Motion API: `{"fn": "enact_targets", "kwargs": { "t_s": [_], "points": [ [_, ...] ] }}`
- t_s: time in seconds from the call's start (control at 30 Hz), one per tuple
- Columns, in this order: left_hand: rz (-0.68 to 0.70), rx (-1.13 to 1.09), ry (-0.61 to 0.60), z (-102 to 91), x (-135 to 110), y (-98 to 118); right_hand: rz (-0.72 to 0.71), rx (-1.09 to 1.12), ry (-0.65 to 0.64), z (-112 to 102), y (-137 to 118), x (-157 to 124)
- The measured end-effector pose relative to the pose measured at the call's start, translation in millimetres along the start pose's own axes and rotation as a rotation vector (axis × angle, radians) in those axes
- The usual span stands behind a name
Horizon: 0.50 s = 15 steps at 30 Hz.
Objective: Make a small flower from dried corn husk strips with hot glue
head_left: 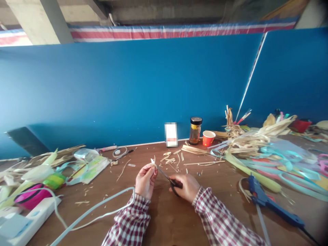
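Note:
My left hand [145, 180] is closed in a pinch on a small pale strip of dried husk [153, 161], held up just above the brown table [169, 218]. My right hand [186, 187] grips black-handled scissors [167, 178], fingers through the loops. The blades point up and left, their tips touching the husk piece beside my left fingertips. Both sleeves are red-and-white checked. Small husk scraps [169, 159] lie on the table just beyond my hands.
A blue glue gun [266, 201] lies at right, near heaped husks and pastel ribbons [271, 150]. A jar [195, 130] and an orange paper cup [208, 138] stand by the blue wall. A white power strip [28, 218], pale cables and a pink object [32, 198] are at left.

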<state>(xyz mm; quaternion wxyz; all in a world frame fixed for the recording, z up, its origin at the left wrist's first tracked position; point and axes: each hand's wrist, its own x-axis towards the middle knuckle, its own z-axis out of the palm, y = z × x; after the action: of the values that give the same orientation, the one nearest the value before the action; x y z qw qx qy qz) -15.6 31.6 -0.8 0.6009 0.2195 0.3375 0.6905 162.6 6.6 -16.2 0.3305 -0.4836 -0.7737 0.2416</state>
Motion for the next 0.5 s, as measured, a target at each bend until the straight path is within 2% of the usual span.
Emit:
{"fn": "enact_targets", "kwargs": {
  "t_s": [0.5],
  "points": [
    [-0.054,-0.067,0.026,-2.8,1.5,-3.5,-0.062,-0.012,0.016,4.8,-3.3,0.4]
  ]
}}
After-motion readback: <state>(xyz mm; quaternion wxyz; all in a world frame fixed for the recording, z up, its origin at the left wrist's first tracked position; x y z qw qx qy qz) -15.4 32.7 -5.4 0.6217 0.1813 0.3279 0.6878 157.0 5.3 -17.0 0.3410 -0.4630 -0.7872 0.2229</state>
